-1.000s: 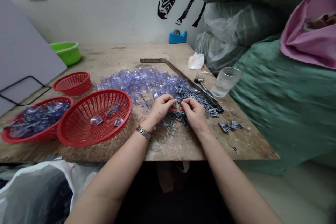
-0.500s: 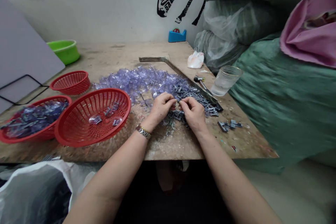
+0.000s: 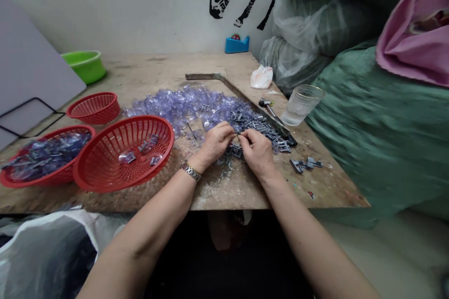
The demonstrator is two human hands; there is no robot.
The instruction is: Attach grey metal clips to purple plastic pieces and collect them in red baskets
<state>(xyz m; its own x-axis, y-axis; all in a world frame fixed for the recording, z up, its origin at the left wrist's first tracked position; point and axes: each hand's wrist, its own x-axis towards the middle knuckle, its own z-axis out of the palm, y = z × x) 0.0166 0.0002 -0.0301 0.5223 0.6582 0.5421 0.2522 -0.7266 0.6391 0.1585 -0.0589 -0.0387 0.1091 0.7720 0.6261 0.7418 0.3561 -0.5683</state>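
My left hand (image 3: 218, 141), with a metal watch (image 3: 190, 170) on its wrist, is closed in a pinch. Close beside it, my right hand (image 3: 257, 150) pinches too, fingertips almost meeting those of the left. Something small and dark sits between the fingertips, too small to make out. Beyond and beneath the hands lies a heap of small grey plastic parts (image 3: 264, 129). A pile of clear purplish plastic pieces (image 3: 182, 103) spreads behind them to the left. In the large red basket (image 3: 122, 182) lie a few clear pieces with grey parts on them.
Another red basket (image 3: 79, 175) at left is full of clear and grey pieces; a smaller red basket (image 3: 93, 108) stands behind. A bent metal strip (image 3: 242, 95) borders the pile. At right are a glass (image 3: 302, 105), loose grey blocks (image 3: 298, 165) and green sacks (image 3: 393, 145).
Both hands stay together over the grey parts, with only slight finger movement. The whole view has shifted slightly upward in the picture.
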